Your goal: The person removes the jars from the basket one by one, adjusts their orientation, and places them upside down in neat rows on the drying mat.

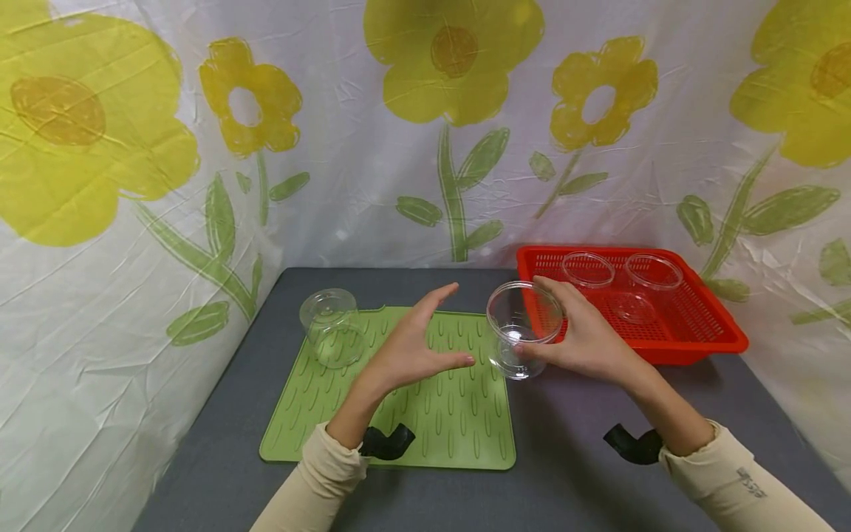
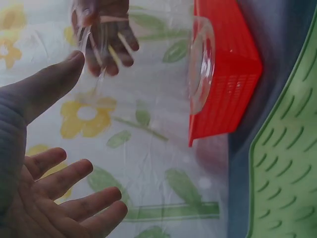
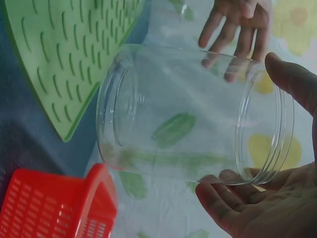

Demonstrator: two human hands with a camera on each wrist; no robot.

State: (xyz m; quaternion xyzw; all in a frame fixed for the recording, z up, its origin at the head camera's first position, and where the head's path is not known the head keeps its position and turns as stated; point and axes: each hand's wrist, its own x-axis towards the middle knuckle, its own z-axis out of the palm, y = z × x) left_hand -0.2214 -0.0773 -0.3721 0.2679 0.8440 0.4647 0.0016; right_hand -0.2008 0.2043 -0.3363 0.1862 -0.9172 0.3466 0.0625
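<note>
A clear plastic jar (image 3: 168, 114) with a threaded rim is in my right hand (image 1: 588, 336). The thumb and fingers grip it near the rim, and it hangs upright between the green mat and the red basket in the head view. My left hand (image 1: 415, 347) is held over the mat with thumb and fingers spread apart, facing the jar and holding nothing. Another clear jar (image 1: 332, 329) stands upside down at the back left of the green ridged mat (image 1: 412, 436), its closed base upward.
At the back right, a red perforated basket (image 1: 721, 332) holds two more clear jars (image 1: 654, 273), open rims up. The dark grey table (image 1: 219, 465) reaches a white curtain (image 1: 346, 185) printed with yellow flowers, behind and on both sides.
</note>
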